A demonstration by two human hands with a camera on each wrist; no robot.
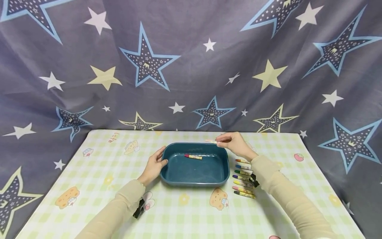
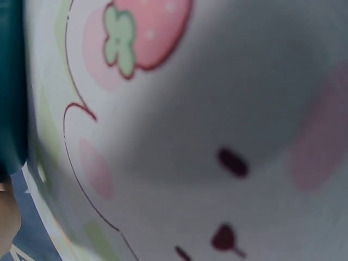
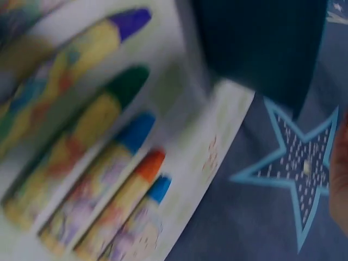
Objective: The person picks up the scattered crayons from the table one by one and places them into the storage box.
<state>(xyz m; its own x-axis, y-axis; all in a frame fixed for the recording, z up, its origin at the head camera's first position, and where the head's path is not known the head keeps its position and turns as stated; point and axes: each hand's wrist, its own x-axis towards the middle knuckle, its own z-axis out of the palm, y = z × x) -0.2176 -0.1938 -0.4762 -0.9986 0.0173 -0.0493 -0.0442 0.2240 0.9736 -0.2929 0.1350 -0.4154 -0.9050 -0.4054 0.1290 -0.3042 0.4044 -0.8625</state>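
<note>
A dark teal plastic bin (image 1: pixel 195 182) stands on the table, with a red-tipped crayon (image 1: pixel 195 157) lying inside near its back wall. My left hand (image 1: pixel 153 167) grips the bin's left rim, thumb over the edge. Above the back right corner of the bin, my right hand (image 1: pixel 234 143) pinches a pale-tipped crayon (image 1: pixel 211 141) between thumb and fingers. To the right of the bin lies a row of several crayons, among them a black one (image 1: pixel 244 195) and a green one (image 3: pixel 76 147). My right forearm hides part of that row.
A pale green checked cloth (image 1: pixel 119 205) with cartoon prints covers the table. Behind it hangs a grey curtain (image 1: pixel 185 76) with stars. A black wrist strap (image 1: pixel 138 208) shows at my left sleeve, another (image 1: pixel 254 180) at my right.
</note>
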